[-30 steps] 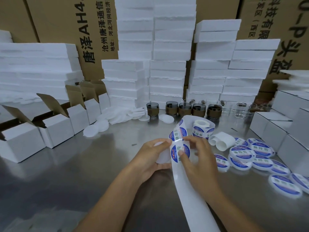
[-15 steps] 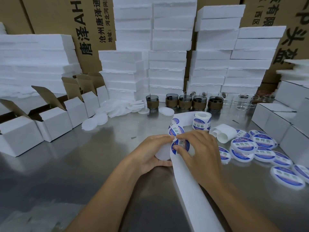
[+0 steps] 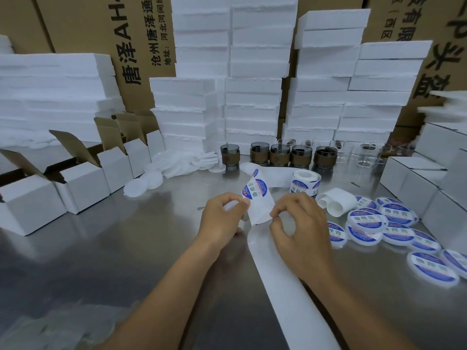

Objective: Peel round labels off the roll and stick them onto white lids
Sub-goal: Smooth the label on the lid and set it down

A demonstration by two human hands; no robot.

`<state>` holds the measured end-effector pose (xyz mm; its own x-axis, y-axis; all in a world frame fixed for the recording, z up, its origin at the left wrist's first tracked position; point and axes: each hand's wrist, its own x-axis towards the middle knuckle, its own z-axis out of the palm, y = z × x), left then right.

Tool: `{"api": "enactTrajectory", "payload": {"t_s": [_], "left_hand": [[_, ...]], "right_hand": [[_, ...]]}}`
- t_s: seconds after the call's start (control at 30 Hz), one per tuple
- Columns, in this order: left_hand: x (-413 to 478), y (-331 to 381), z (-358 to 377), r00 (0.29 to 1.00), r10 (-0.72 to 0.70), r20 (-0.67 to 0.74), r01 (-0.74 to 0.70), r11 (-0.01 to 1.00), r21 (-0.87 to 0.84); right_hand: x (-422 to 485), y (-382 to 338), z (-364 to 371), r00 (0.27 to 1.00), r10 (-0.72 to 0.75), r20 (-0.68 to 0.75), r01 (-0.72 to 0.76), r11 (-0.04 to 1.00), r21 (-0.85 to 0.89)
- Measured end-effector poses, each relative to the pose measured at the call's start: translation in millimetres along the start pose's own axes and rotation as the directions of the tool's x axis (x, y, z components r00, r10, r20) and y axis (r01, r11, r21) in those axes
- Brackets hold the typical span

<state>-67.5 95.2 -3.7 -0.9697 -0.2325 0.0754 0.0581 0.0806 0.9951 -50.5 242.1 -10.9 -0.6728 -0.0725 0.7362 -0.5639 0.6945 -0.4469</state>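
Label half lifted, lid ready beside it

In front of the roll point(image 3: 304, 183), your right hand point(image 3: 303, 236) pinches the backing strip point(image 3: 278, 286), which runs lengthwise toward you. Your left hand point(image 3: 219, 221) grips a white lid point(image 3: 230, 206) just left of the raised label point(image 3: 255, 189).

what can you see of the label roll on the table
The label roll stands on end on the steel table, beyond the right hand. Its top is white; round blue-and-white labels wrap its side. Its white backing strip runs off leftward, then down to the right hand, which pinches it. No hand touches the roll.
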Motion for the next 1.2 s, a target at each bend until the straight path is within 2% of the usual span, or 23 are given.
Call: {"api": "enactTrajectory", "payload": {"t_s": [0.13,0.27,0.37,0.43,0.53,0.63,0.73,0.83,1.0,1.1,1.2], "left_hand": [[0.8,-2.3,0.7,0.998,0.060,-0.035,-0.057,0.994,0.088],[2.3,-4.4,-0.4,0.993,0.080,-0.081,-0.073,0.993,0.093],[4.1,-1.9,-3.6,0.971,0.090,-0.222,-0.089,0.996,0.014],[5.0,3.0,-5.2,0.961,0.079,-0.265,-0.110,0.988,-0.105],[3.0,12.6,-4.4,0.986,-0.083,-0.145,0.007,0.888,-0.461],[-1.9,14.1,-2.6,0.979,-0.167,0.116,0.202,0.737,-0.645],[-4.2,9.8,-1.2,0.937,-0.125,0.327,0.319,0.690,-0.650],[-6.4,8.2,1.0,0.895,-0.120,0.429,0.404,0.627,-0.667],[-3.3,4.0,4.1,0.882,-0.153,0.446,0.442,0.600,-0.667],[-2.0,3.3,5.5,0.883,-0.150,0.444,0.441,0.589,-0.677],[-2.5,2.3,9.0,0.885,-0.131,0.447,0.425,0.621,-0.658]], "right_hand": [[5.5,-3.8,-4.9,0.958,0.269,-0.094,-0.229,0.923,0.311],[9.1,-4.1,-10.4,0.871,0.461,-0.171,-0.330,0.806,0.492],[10.7,-5.1,-10.2,0.840,0.532,-0.102,-0.392,0.727,0.563],[13.6,-6.2,-9.5,0.816,0.577,-0.026,-0.426,0.632,0.647],[17.3,-9.4,-10.0,0.762,0.622,0.184,-0.523,0.423,0.740],[16.6,-14.4,-10.5,0.756,0.563,0.333,-0.575,0.329,0.749],[13.4,-22.2,-8.9,0.805,0.433,0.405,-0.558,0.323,0.765],[10.2,-26.3,-6.9,0.829,0.356,0.431,-0.541,0.322,0.777],[6.3,-26.3,-3.8,0.840,0.323,0.436,-0.541,0.434,0.720],[5.7,-25.6,-1.3,0.841,0.360,0.403,-0.536,0.452,0.713],[4.9,-25.5,-1.1,0.846,0.386,0.367,-0.522,0.466,0.714]]}}
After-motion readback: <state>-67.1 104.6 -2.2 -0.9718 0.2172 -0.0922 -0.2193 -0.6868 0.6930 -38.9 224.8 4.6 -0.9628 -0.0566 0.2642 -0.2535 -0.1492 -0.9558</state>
